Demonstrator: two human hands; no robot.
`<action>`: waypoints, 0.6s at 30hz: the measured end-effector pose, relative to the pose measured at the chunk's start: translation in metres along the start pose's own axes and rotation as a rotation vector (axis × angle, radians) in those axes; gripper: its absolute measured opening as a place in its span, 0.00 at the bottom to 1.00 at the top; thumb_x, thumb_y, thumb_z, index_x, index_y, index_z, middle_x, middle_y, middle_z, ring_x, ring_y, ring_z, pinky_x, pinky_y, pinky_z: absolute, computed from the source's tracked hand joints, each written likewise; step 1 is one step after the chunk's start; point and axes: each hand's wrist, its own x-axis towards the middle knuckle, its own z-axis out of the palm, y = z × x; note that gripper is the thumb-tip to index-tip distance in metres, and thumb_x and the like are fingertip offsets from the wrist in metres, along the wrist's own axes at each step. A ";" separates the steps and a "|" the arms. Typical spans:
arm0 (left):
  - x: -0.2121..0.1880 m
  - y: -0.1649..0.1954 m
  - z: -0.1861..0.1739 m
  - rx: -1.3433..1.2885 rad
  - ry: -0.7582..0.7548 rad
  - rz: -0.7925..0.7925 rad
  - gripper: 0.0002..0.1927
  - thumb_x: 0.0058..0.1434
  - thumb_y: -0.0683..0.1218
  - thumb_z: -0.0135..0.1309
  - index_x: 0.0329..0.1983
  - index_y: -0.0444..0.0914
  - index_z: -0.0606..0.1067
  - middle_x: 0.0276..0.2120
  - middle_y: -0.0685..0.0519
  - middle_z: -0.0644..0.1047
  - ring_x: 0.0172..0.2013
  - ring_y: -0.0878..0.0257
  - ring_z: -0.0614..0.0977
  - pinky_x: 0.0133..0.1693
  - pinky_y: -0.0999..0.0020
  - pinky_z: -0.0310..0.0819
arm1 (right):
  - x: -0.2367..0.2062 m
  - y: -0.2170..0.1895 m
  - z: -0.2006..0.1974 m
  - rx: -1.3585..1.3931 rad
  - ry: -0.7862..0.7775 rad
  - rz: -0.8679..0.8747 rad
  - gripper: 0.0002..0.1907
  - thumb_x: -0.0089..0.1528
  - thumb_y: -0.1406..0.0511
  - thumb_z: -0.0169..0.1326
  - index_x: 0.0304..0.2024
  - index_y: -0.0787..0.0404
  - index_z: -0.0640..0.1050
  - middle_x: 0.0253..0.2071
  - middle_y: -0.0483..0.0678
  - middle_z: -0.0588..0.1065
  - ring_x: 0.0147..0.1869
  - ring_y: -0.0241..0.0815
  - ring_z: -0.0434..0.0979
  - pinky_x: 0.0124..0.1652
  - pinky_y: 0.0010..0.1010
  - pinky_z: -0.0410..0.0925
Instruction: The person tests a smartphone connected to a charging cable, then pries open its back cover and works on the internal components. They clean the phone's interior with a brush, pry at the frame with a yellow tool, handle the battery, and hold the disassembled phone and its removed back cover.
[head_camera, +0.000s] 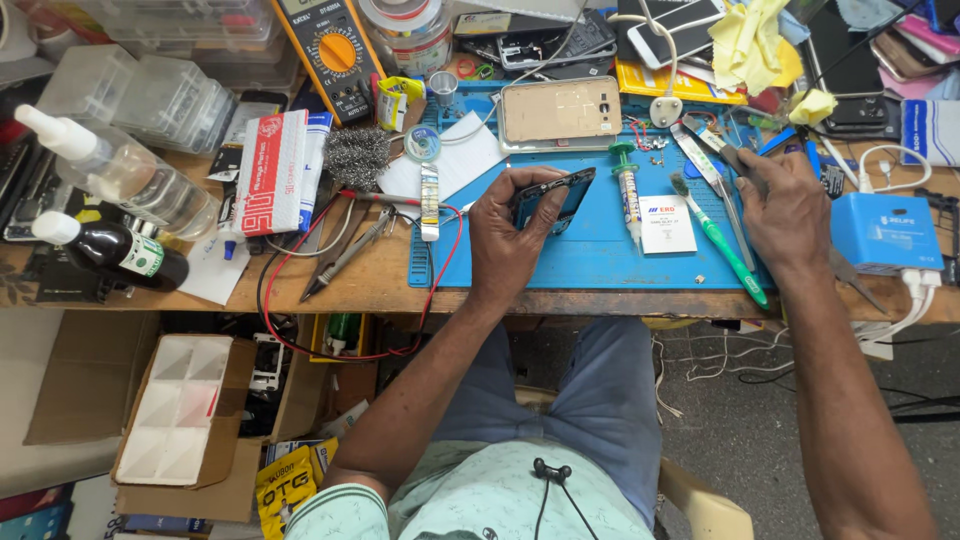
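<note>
Two bare hands work over a blue repair mat (600, 255): left hand (512, 235) grips a dark phone frame (553, 197) above it; right hand (790, 210) closes on tweezers (722, 150) near a green toothbrush (722, 243).

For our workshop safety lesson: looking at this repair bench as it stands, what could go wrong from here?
1. The left hand pinches the dark phone part by its edges above the blue mat; it might slip and drop.
2. The right hand reaches among pointed tweezers; a prick seems possible.
3. The red wire loops off the bench edge and could snag.
</note>
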 end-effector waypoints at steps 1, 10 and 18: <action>0.000 0.000 0.000 -0.004 -0.004 0.000 0.08 0.69 0.41 0.60 0.49 0.34 0.77 0.46 0.51 0.82 0.45 0.71 0.82 0.48 0.74 0.80 | 0.000 -0.001 0.000 -0.017 -0.002 -0.040 0.17 0.68 0.65 0.63 0.60 0.55 0.82 0.47 0.54 0.76 0.53 0.54 0.77 0.51 0.43 0.70; 0.000 0.003 -0.009 0.021 -0.020 0.005 0.08 0.69 0.40 0.60 0.49 0.34 0.77 0.48 0.50 0.81 0.48 0.68 0.82 0.52 0.72 0.80 | -0.043 -0.035 -0.011 -0.213 -0.196 -0.024 0.14 0.64 0.60 0.61 0.52 0.56 0.83 0.46 0.52 0.78 0.52 0.53 0.77 0.52 0.47 0.69; -0.004 0.005 -0.009 0.009 -0.012 -0.034 0.08 0.68 0.40 0.61 0.48 0.34 0.77 0.44 0.50 0.83 0.46 0.69 0.82 0.50 0.72 0.79 | -0.027 -0.060 -0.038 -0.050 -0.070 0.032 0.14 0.76 0.63 0.53 0.63 0.58 0.79 0.42 0.52 0.78 0.43 0.45 0.78 0.41 0.41 0.71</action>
